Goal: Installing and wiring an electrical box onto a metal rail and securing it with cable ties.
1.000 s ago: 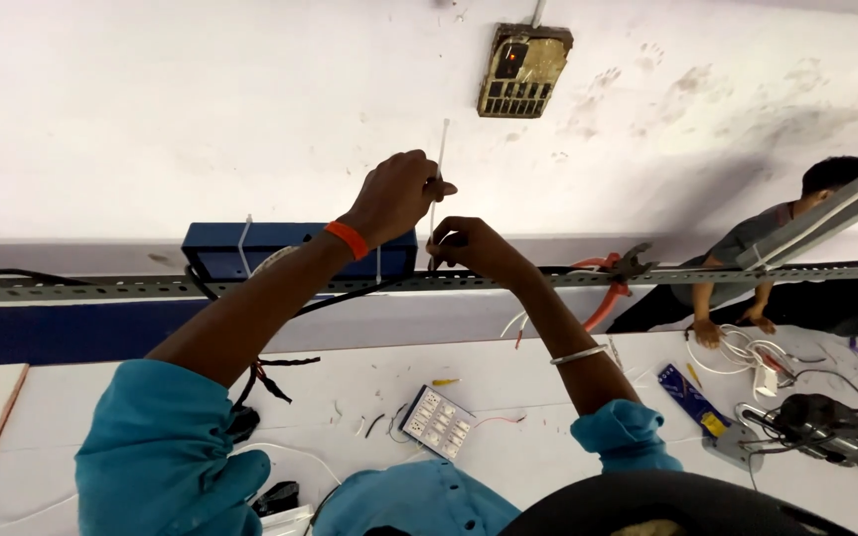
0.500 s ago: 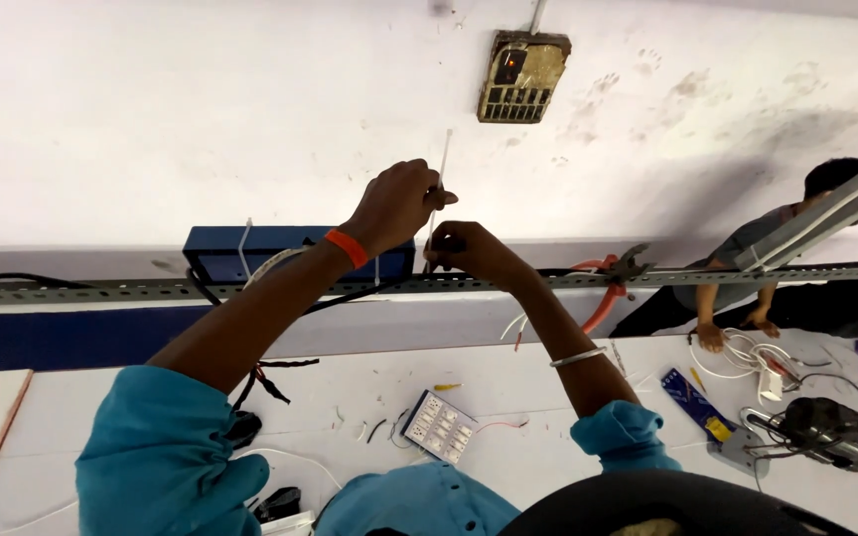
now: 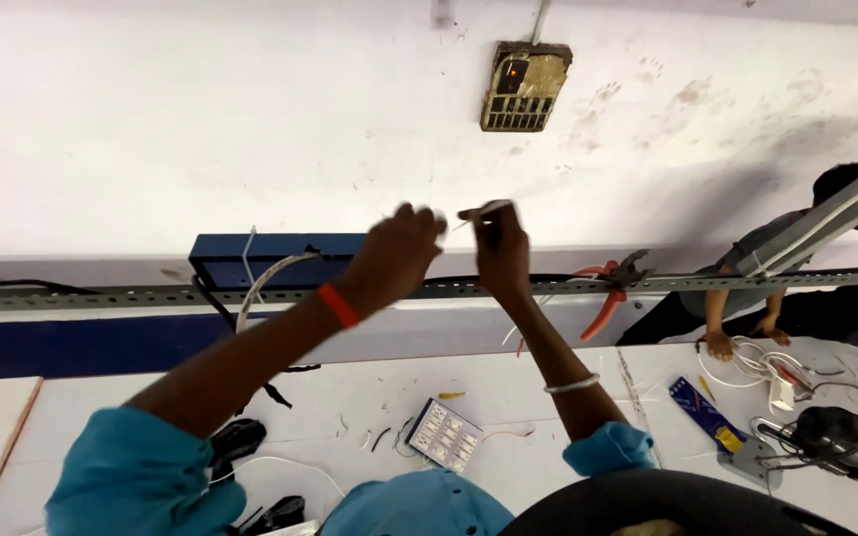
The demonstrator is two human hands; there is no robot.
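Wire sits pinched in my right hand grip, thin and blurred, long axis running left toward my left hand, whose fingers are curled just beside its tip, closure unclear, both raised above the slotted rail.

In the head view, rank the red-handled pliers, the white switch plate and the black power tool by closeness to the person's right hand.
From the right hand:
1. Red-handled pliers, hanging on the metal rail just to its right.
2. White switch plate, on the white table below.
3. Black power tool, far right on the table.
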